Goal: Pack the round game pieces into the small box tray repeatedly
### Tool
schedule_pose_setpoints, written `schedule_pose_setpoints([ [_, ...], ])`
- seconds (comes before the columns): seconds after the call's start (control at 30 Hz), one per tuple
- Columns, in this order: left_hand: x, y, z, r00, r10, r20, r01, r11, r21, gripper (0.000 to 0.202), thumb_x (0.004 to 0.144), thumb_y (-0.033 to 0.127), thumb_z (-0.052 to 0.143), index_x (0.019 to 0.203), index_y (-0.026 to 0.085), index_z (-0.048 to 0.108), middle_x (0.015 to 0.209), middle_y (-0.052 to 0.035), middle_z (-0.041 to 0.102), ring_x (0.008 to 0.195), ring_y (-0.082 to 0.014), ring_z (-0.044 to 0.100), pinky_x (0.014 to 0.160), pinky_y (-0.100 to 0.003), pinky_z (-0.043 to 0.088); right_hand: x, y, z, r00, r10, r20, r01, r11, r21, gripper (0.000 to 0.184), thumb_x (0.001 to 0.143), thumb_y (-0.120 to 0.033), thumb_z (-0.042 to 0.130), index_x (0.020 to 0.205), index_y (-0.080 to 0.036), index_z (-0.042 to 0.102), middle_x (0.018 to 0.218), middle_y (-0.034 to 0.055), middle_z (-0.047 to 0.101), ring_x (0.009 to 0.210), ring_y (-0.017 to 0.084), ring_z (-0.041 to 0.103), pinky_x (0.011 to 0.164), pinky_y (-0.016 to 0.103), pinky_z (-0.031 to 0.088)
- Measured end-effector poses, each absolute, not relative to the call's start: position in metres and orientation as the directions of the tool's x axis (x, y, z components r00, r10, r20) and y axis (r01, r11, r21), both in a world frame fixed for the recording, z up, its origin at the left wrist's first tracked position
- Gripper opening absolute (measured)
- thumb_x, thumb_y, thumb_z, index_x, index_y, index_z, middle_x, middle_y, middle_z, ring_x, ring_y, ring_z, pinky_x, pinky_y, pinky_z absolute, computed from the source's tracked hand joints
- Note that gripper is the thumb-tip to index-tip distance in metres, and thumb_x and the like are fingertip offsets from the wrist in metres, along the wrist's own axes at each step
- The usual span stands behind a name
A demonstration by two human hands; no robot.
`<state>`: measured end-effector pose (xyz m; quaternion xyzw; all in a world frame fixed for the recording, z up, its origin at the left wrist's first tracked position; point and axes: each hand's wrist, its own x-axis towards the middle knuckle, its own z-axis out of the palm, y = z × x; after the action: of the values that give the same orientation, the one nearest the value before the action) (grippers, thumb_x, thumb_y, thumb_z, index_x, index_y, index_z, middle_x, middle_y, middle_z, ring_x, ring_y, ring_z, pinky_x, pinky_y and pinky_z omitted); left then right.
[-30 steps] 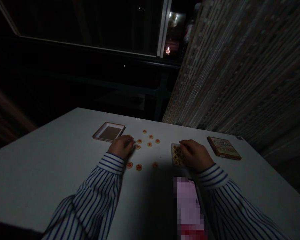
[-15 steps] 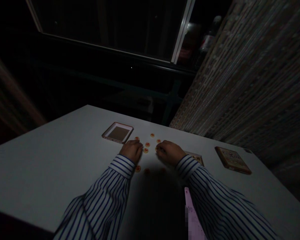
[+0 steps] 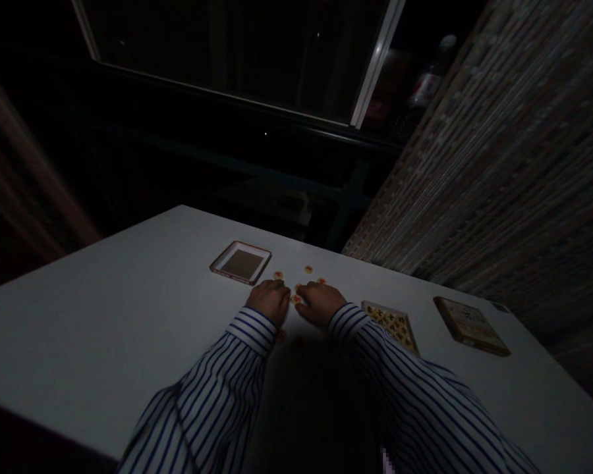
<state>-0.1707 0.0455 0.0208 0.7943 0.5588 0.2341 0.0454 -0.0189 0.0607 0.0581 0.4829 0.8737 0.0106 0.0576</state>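
Observation:
Several round Chinese chess pieces with red characters lie on the white table (image 3: 143, 289). My right hand (image 3: 321, 303) is curled at one chess piece (image 3: 296, 299), which sits between its thumb and forefinger. Partly under those fingers is a second piece (image 3: 299, 288). My left hand (image 3: 269, 300) rests just to the left, its fingers bent and pressed together; whatever is under them is hidden. Beyond the hands lie a far piece (image 3: 308, 269), a left piece (image 3: 278, 275) and a right piece (image 3: 321, 281). One near piece (image 3: 281, 336) shows beside my left cuff.
An open, shallow box lid (image 3: 242, 262) lies at the back left. Right of my right wrist is a tray (image 3: 390, 322) filled with chess pieces, partly covered by my sleeve. A flat box (image 3: 471, 325) lies farther right, near a hanging curtain (image 3: 449, 197).
My right hand has moved left, closer to my left hand, onto the middle pieces. The tray of pieces now shows more. The whole view has shifted slightly.

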Motion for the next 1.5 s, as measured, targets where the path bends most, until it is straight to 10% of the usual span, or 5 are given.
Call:
schedule_pose_setpoints([
  [0.97, -0.168, 0.045, 0.02, 0.212, 0.908, 0.36, 0.862, -0.347, 0.37, 0.032, 0.08, 0.027, 0.04, 0.099, 0.015, 0.062, 0.109, -0.0114, 0.06, 0.103, -0.0236, 0.052, 0.09, -0.037, 0.039, -0.017, 0.053, 0.067, -0.515, 0.857, 0.033, 0.857, 0.514, 0.031, 0.027, 0.08, -0.033, 0.04, 0.099, -0.018, 0.052, 0.094, 0.0075, 0.061, 0.086, 0.019, 0.055, 0.075, 0.03, 0.035],
  [1.5, -0.153, 0.042, 0.018, 0.074, 0.948, 0.31, 0.476, -0.306, 0.824, 0.029, 0.074, 0.033, 0.051, 0.096, 0.018, 0.062, 0.092, -0.0044, 0.067, 0.086, -0.0167, 0.062, 0.081, -0.029, 0.048, -0.005, 0.036, 0.08, -0.556, 0.823, 0.113, 0.826, 0.563, -0.031, 0.028, 0.081, -0.031, 0.041, 0.102, -0.018, 0.053, 0.097, 0.0075, 0.06, 0.089, 0.018, 0.053, 0.077, 0.029, 0.036],
])
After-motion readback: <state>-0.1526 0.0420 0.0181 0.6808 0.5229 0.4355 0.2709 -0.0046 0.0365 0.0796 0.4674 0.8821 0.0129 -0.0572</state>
